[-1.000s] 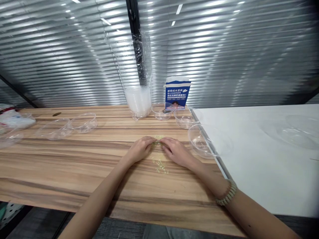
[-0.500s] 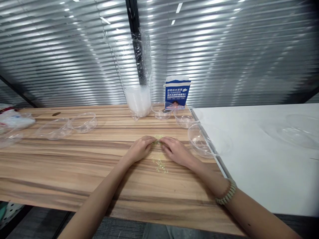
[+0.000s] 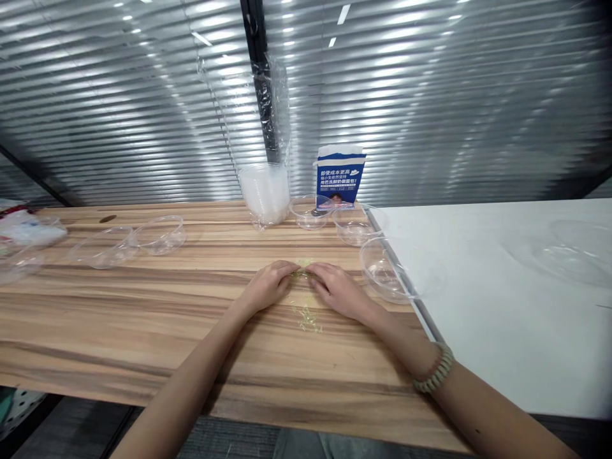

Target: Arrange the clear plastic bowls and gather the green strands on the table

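My left hand (image 3: 271,284) and my right hand (image 3: 335,290) meet over the wooden table, fingertips almost touching. Both are closed in a pinch at a small yellowish see-through piece (image 3: 301,273), whose exact kind is too small to tell. Pale yellow bits (image 3: 305,262) show just beyond the fingertips. Nearer to me, below the hands, a loose scatter of thin yellowish clear slivers (image 3: 308,319) lies on the wood. A clear round plastic bowl (image 3: 382,274) stands to the right of my right hand.
Further clear bowls stand at the back (image 3: 310,213) and left (image 3: 160,237). A stack of bowls in a plastic sleeve (image 3: 265,194) is beside a blue printed bag (image 3: 338,178). A metal strip (image 3: 406,280) separates the wooden table (image 3: 143,331) from a white tabletop (image 3: 502,331).
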A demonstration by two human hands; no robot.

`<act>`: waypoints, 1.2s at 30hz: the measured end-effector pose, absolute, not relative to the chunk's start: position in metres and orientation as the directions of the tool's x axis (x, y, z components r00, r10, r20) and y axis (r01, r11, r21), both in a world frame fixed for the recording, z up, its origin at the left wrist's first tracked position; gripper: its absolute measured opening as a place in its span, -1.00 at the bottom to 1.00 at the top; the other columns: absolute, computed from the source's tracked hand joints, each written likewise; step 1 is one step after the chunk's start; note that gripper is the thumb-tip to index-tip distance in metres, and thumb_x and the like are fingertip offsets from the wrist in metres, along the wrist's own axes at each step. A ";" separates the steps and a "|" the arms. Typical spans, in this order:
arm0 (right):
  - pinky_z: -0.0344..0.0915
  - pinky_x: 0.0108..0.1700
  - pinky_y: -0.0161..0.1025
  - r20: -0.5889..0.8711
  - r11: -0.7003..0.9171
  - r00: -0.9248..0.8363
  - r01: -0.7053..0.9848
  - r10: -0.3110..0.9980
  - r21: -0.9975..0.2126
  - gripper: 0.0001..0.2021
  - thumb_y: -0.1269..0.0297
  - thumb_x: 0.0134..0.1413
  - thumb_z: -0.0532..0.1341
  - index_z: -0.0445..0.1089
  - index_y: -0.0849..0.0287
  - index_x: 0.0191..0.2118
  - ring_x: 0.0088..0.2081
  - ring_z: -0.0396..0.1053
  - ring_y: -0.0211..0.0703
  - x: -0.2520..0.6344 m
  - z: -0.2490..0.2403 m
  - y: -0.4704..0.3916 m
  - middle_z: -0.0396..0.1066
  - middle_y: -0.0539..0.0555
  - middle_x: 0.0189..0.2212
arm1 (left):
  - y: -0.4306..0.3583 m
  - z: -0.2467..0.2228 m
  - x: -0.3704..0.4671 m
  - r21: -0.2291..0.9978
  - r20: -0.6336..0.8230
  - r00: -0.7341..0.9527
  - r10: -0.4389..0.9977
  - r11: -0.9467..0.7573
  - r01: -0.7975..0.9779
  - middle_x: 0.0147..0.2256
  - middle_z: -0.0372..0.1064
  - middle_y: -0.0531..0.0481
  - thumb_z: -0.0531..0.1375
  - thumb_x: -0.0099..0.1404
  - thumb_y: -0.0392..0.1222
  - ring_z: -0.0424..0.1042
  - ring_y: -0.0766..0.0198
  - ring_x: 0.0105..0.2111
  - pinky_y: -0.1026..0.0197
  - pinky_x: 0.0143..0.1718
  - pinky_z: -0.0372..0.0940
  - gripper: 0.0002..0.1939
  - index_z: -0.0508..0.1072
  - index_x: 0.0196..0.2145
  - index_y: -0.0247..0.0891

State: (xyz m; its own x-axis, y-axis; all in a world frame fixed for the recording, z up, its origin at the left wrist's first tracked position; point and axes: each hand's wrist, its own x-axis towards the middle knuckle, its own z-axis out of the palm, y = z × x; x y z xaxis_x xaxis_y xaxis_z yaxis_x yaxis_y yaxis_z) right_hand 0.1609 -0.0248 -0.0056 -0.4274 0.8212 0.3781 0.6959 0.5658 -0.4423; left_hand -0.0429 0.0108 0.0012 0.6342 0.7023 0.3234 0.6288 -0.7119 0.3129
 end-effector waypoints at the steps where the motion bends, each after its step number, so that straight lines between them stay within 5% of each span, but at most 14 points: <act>1: 0.24 0.08 -0.08 0.379 0.566 -0.427 0.694 0.821 -0.444 -0.67 0.40 0.18 0.01 0.33 0.24 0.02 0.01 0.32 -0.06 0.161 -0.006 -0.025 0.39 0.18 -0.03 | 0.011 0.001 -0.043 0.320 0.325 0.629 0.707 -0.707 0.630 -0.09 0.44 -0.14 0.00 0.21 -0.44 0.40 0.19 -0.07 0.13 -0.01 0.31 -0.61 0.42 -0.05 -0.30; 18: 0.28 0.03 -0.08 0.394 0.558 -0.400 0.657 0.828 -0.507 -0.64 0.48 0.12 0.00 0.30 0.25 0.03 -0.02 0.35 -0.07 0.162 -0.009 -0.023 0.40 0.20 -0.05 | 0.015 0.005 -0.046 0.530 0.369 0.552 0.748 -0.657 0.536 -0.12 0.48 -0.11 -0.01 0.25 -0.36 0.45 0.23 -0.12 0.14 -0.03 0.33 -0.64 0.44 -0.06 -0.31; 30: 0.29 0.04 -0.02 0.574 0.509 -0.131 0.647 0.808 -0.568 -0.61 0.53 0.05 -0.04 0.32 0.26 -0.01 -0.01 0.35 -0.06 0.164 -0.008 -0.019 0.42 0.21 -0.07 | 0.025 0.012 -0.062 0.582 0.472 0.273 0.838 -0.529 0.618 -0.20 0.49 -0.13 0.00 0.23 -0.31 0.46 0.21 -0.19 0.12 -0.13 0.37 -0.68 0.45 -0.12 -0.35; 36: 0.25 0.08 0.00 0.535 0.424 -0.047 0.670 0.844 -0.609 -0.53 0.59 -0.01 -0.07 0.29 0.28 0.03 0.01 0.34 -0.06 0.167 -0.011 -0.016 0.40 0.23 -0.05 | 0.022 0.009 -0.057 0.634 0.355 0.438 0.826 -0.557 0.537 -0.10 0.46 -0.12 0.02 0.27 -0.24 0.42 0.19 -0.08 0.08 0.00 0.31 -0.66 0.42 -0.04 -0.31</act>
